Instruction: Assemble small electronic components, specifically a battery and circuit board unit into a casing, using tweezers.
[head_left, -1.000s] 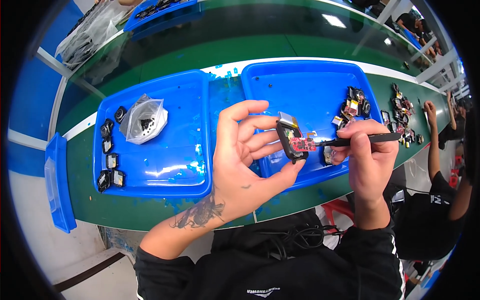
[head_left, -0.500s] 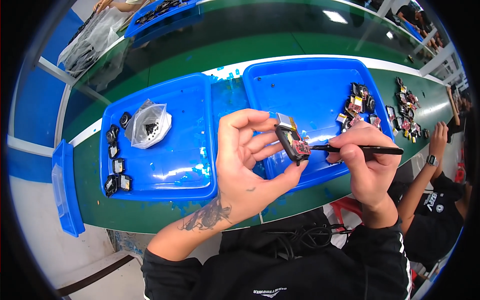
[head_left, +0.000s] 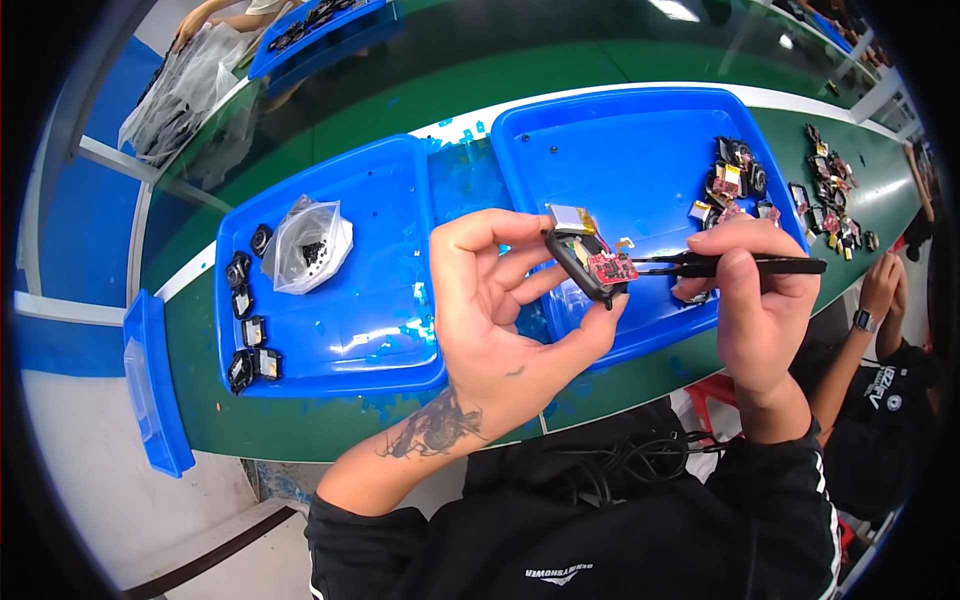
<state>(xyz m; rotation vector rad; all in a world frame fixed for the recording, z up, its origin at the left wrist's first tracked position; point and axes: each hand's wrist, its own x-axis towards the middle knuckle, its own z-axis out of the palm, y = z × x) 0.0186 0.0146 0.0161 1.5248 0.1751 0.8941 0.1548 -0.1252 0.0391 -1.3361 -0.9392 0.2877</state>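
Tweezer shift: since half a second ago, our slim black tweezers (head_left: 790,265) sit higher in view, as do hands and trays; the small red circuit board (head_left: 611,267) now shows more of its face.
Rounded black plastic housing (head_left: 580,280): we hold it tilted above the left part of the wide blue plastic tray (head_left: 620,160) on our right, with the flat silver battery (head_left: 571,219) standing out at its upper end.
Left hand (head_left: 490,330): index finger and thumb pinch the housing by its ends; the other fingers curl loosely behind.
Right hand (head_left: 757,290): thumb and fingers close narrowly around the tweezers, whose tips meet the board's right edge; whether they grip it, we cannot tell.
Step at the board: we judge this to be fine work, positioning the board against the housing.
Next tweezer move: it seems to call for a steady left pinch and light tip control, sparing the battery's connection.
Around us: a clear plastic bag (head_left: 330,240) of tiny black parts rests in the blue tray (head_left: 390,250) on our left; a pile of opened units (head_left: 727,180) lies along the right tray's far side.
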